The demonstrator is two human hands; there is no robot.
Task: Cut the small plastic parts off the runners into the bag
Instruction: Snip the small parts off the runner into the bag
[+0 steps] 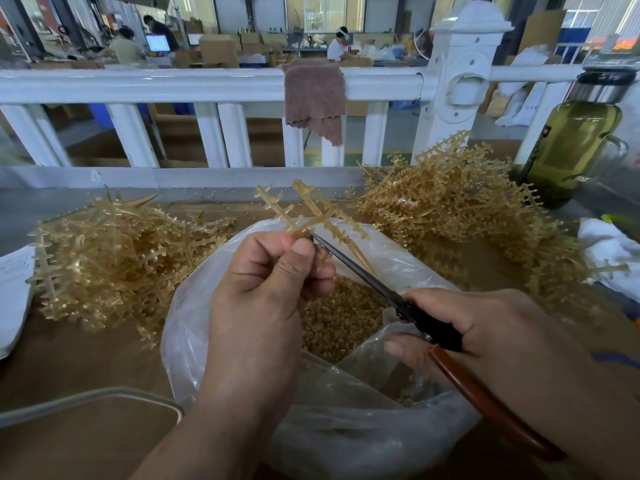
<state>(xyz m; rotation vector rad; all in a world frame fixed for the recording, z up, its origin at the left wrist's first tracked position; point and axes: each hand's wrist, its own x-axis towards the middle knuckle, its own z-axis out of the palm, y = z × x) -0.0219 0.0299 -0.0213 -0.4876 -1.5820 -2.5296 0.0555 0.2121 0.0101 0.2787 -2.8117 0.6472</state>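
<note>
Over bag point(188, 327), hands point(263, 292) point(491, 327) (curled) grip runner point(313, 202), scissors point(360, 271).

**Off-task items around the bench**

I see a white railing point(207, 85) running across 12 o'clock, with a brownish cloth point(315, 98) draped over its top rail. A capped white post point(460, 74) is at 1. A glass bottle point(571, 147) of greenish liquid with a metal lid stands at 2. On the brown table point(86, 362): white paper point(14, 292) at 9, a crumpled white rag point(602, 251) at 3, a grey tray rim point(104, 393) at 7. Behind the railing are cardboard boxes point(218, 50), a lit monitor point(158, 42) at 11, and a seated person point(337, 46) at 12.
</note>
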